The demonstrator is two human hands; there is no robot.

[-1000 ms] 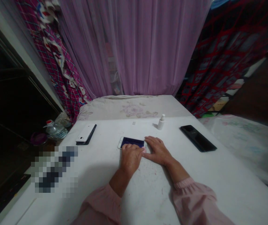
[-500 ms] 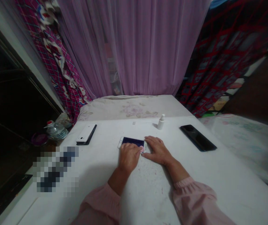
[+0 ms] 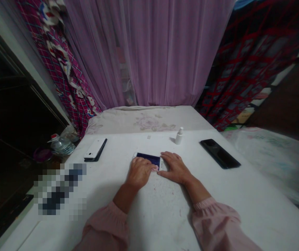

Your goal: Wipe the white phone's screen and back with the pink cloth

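Pressing down on the dark blue screen of a white smartphone [image 3: 148, 159], the person's left hand [image 3: 139, 172] has its fingers together and flat across the phone's lower edge, and from this view it's hard to tell whether the thumb pinches anything. Right beside it, the right hand [image 3: 177, 168] lies spread on the white tabletop [image 3: 217, 195], fingertips at the phone's right end. The phone sits flat, mid-table, between the hands and a small white spray bottle [image 3: 179, 136]. A black smartphone [image 3: 220, 153] lies off to the right, a white phone on a dark case [image 3: 94, 149] to the left. Pressing is the step in hand; seeing that screen calls for lifting the left hand.
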